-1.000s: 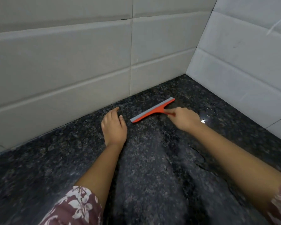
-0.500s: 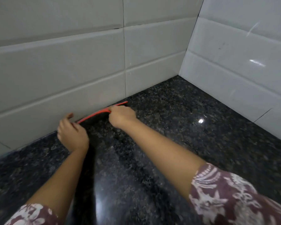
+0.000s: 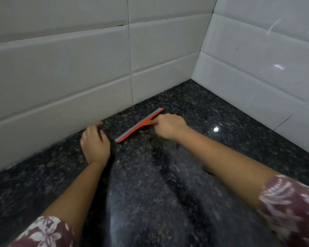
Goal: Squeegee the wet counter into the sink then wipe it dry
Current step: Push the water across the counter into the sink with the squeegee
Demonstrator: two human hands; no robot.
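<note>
Okay so, right hand [image 3: 169, 126]: fingers curled tight round the handle of the squeegee [image 3: 139, 124], knuckles up, arm reaching in from the lower right.
Squeegee: red with a grey blade strip, down on the counter [image 3: 221, 111] at a slant, far end pointing toward the corner, near end just beside the other hand. Close to the back wall [image 3: 61, 68] but not touching it.
Left hand [image 3: 95, 144]: lying flat-ish on the counter, fingers relaxed and pointing at the base of the back wall, holding nothing.
Sleeves: maroon floral print, one on the left arm [image 3: 45, 232] and one on the right arm [image 3: 291, 205].
Counter surface: dark speckled stone. A paler, hazy, streaky band runs from the blade toward the camera between the two arms; either side of it looks darker and glossier.
Shine: one bright light spot [image 3: 215, 129] reflected on the stone right of the gripping hand.
Room: an inside corner, with big pale glossy tiles on the back wall and on the side wall [image 3: 257, 59] at right, both meeting the counter directly.
</note>
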